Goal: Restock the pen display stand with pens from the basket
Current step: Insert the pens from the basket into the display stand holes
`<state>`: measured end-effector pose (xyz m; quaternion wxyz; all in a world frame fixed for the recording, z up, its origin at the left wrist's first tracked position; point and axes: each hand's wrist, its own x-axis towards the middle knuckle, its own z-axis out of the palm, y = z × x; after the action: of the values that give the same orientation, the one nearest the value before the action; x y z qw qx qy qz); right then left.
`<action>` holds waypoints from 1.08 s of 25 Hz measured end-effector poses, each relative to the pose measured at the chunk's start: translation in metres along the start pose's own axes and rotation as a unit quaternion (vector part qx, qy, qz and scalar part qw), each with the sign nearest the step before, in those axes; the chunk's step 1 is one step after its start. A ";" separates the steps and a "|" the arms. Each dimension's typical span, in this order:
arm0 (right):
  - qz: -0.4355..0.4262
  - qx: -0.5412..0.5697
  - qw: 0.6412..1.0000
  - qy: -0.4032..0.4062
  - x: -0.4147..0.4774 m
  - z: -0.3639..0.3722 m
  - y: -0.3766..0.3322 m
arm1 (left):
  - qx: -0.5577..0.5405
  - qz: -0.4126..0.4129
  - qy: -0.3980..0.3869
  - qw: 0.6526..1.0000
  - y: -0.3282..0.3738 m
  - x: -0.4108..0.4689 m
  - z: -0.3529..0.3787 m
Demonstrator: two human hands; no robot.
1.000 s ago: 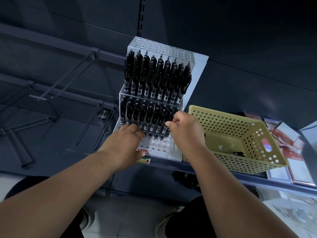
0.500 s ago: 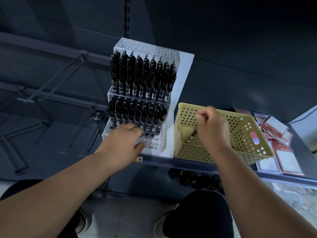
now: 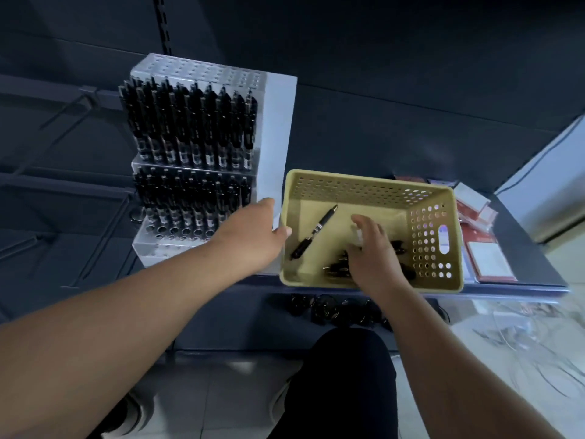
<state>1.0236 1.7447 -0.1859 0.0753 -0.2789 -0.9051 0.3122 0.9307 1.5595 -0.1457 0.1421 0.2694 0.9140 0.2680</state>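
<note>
Yellow perforated basket [image 3: 364, 185], black pens [image 3: 190, 122] — clear stand [image 3: 202, 68]

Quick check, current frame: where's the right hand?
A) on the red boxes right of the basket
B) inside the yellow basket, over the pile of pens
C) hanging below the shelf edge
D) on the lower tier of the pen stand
B: the right hand is down inside the yellow basket, over the pile of black pens, apart from the single pen lying loose on the basket floor.
</note>
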 end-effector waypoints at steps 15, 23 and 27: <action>-0.232 -0.315 0.918 -0.058 0.035 0.006 -0.002 | -0.054 -0.015 -0.040 0.998 0.006 0.009 0.017; -0.246 -0.429 0.869 -0.002 0.060 0.008 0.015 | -0.039 -0.024 -0.038 0.998 0.003 0.014 0.017; -0.115 -0.308 0.941 -0.080 0.061 -0.022 0.039 | -0.054 -0.031 -0.029 0.998 0.002 0.020 0.018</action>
<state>0.9973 1.8153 -0.1948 -0.0515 -0.1571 -0.9858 0.0282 0.9227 1.5798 -0.1617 0.1910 0.2405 0.9015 0.3049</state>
